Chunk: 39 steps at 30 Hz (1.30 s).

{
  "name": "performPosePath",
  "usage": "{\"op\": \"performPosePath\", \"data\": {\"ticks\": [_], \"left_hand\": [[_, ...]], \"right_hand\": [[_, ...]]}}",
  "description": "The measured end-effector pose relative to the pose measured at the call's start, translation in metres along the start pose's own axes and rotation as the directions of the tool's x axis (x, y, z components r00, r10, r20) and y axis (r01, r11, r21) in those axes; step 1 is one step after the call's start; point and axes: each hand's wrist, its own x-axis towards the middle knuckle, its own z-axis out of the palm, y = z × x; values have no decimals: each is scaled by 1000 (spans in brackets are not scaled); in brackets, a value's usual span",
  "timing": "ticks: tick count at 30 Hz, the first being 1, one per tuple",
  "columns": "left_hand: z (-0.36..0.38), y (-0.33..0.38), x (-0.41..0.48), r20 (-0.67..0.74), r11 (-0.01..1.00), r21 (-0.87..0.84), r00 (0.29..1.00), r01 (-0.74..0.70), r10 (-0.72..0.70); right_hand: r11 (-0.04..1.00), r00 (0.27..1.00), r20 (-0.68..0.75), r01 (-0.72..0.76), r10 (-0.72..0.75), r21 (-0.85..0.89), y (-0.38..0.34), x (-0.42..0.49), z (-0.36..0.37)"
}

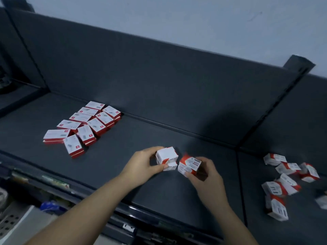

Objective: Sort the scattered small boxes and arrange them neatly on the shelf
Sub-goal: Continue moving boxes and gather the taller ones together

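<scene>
My left hand grips a small stack of white and red boxes just above the dark shelf. Right beside it, my right hand holds another red and white box marked "PAPER", nearly touching the left stack. A group of flat red and white boxes lies in two rough rows at the shelf's back left. Several loose boxes lie scattered on the shelf section to the right.
The shelf's dark back panel rises behind the boxes, with an upright post at the right. The front rail carries label strips. Below at the left are lower shelves with blurred goods.
</scene>
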Motion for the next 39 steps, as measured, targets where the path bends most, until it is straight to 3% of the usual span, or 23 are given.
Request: {"op": "performPosePath", "data": {"ticks": [5,11,23,29,39], "left_hand": [[19,-34,21,140,998,40,990,-38,32],[24,-41,67,76,940,313,990,-135,117],[28,-44,130,-32,907,415,996,-65,85],[36,-55,138,-59,844,535,994,-50,96],[36,-54,140,-68,866,500,996,-12,53]], "right_hand": [[997,997,-71,-48,43,-65,30,5,16],[962,990,-138,-73,37,-264,40,47,22],[923,979,-205,-97,21,-371,37,121,22],[905,976,-213,-63,-31,-421,40,132,23],[901,969,-237,-41,-70,-431,45,134,24]]}}
